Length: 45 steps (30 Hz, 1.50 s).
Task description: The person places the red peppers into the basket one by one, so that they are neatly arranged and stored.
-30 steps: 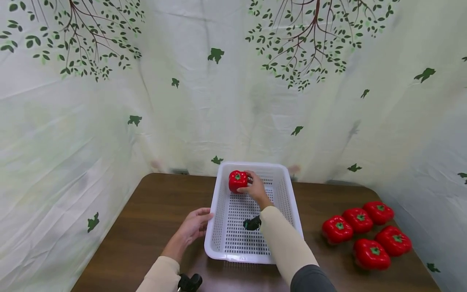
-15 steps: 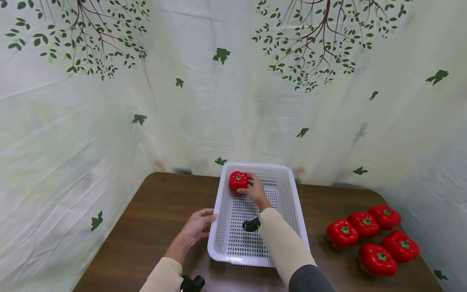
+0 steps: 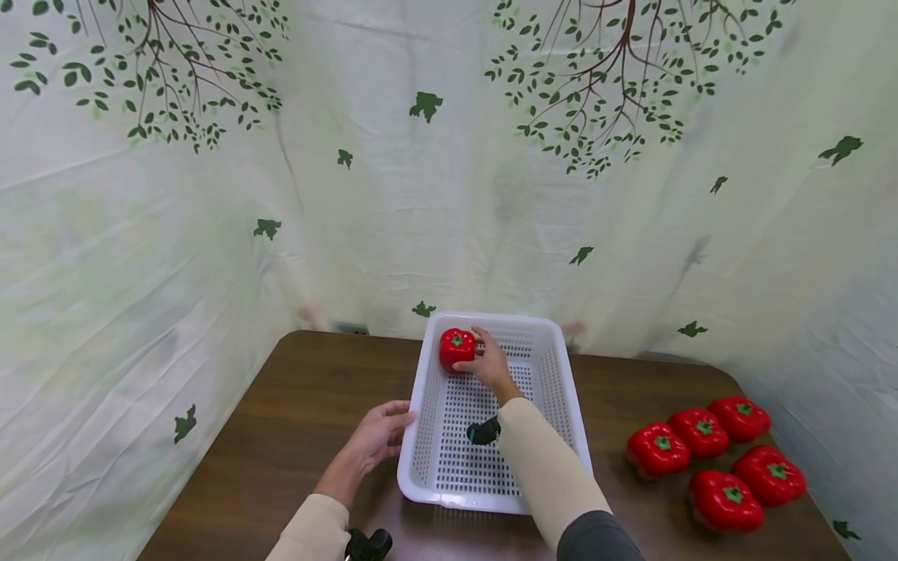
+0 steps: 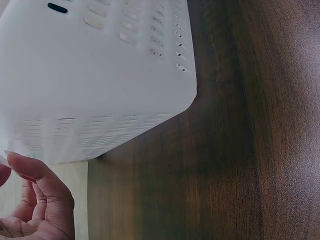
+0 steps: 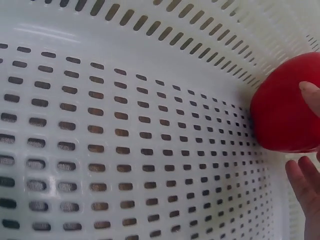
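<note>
A white perforated plastic basket [image 3: 442,436] stands on the brown table. Inside it, at the far left corner, is a red bell pepper [image 3: 457,350] with a green stem. My right hand [image 3: 493,368] reaches into the basket and holds this pepper from its right side. In the right wrist view, one digit lies over the pepper [image 5: 282,110], and other fingertips [image 5: 298,180] are just past its edge. At the basket's left side, my left hand [image 3: 379,435] holds the rim with thumb and finger. The left wrist view shows those fingers [image 4: 42,180] at the basket's edge.
Several more red bell peppers [image 3: 722,500] lie in a group on the table [image 3: 337,374] to the right of the basket. A leaf-printed white curtain [image 3: 449,195] hangs behind the table and along its sides.
The head view has turned slightly, shifting the whole scene. Both hands stay at the basket and the pepper, with the right fingers looking a little looser on the pepper.
</note>
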Tool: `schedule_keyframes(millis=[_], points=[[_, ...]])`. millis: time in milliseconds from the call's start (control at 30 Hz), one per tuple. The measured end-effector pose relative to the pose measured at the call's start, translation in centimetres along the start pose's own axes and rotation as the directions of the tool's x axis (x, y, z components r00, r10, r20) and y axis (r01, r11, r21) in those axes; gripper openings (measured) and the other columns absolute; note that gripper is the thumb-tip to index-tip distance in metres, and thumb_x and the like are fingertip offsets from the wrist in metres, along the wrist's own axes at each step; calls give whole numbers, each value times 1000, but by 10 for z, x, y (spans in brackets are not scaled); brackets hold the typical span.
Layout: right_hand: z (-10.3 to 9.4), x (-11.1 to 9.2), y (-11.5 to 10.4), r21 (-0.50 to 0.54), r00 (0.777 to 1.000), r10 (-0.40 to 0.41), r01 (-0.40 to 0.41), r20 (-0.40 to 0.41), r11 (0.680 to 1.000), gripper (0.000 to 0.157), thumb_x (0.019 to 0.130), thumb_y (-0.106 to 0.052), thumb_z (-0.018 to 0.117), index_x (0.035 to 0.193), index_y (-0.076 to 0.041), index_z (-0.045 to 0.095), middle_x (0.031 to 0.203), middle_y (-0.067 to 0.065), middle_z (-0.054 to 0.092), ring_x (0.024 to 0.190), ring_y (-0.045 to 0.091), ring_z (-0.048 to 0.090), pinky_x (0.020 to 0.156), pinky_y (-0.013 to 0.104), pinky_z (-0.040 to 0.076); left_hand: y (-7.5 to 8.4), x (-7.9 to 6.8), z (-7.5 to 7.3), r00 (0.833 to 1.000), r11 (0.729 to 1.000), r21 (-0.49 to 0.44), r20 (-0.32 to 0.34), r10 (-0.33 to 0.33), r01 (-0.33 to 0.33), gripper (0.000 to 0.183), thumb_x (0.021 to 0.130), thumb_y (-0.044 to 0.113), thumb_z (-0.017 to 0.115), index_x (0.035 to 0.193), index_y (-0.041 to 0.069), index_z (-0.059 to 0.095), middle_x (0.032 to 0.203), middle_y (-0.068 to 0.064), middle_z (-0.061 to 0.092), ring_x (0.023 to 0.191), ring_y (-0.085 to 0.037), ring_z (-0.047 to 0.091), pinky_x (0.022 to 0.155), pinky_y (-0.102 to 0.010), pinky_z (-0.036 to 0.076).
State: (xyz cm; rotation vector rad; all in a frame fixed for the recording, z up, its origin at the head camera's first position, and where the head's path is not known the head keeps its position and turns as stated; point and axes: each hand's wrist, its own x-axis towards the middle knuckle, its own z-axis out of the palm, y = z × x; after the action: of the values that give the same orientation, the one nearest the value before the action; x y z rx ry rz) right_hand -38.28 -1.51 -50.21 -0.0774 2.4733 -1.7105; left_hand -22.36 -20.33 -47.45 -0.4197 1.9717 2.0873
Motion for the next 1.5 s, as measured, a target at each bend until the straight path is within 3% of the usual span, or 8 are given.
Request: schedule_keyframes(millis=[400,833,1333,1500], points=[[-19,-17,-18,-80,999,39,-38,3,996,83,76,-9,81,146,-16,37,146,16,41,130,37,42,103,56,39,0,-1,3,999,1000,6,-31,-14,14,37,94,18,62,125,-2,54,110,-17,63,88,-26,64,75,-41,56],[-49,-40,-33,-135,999,-17,24,52,991,81,75,-10,82,144,-15,40,143,15,44,124,36,47,100,56,42,1,2,-2,999,1000,16,-27,-22,22,36,95,17,60,125,-2,53,108,-15,63,88,-26,63,74,-37,55],[-101,-73,-34,-24,987,-74,79,141,997,76,78,-14,79,143,-12,41,148,17,37,134,43,37,101,57,40,4,5,3,1000,1000,-2,17,-23,23,36,96,15,59,125,-4,51,107,-15,65,86,-23,65,72,-36,56],[-117,-84,-29,3,985,-96,97,146,995,72,78,-14,80,141,-10,44,146,19,40,132,41,39,103,57,38,5,5,4,1000,1000,9,28,-13,13,37,96,16,58,126,-4,50,105,-12,66,86,-22,65,74,-36,56]])
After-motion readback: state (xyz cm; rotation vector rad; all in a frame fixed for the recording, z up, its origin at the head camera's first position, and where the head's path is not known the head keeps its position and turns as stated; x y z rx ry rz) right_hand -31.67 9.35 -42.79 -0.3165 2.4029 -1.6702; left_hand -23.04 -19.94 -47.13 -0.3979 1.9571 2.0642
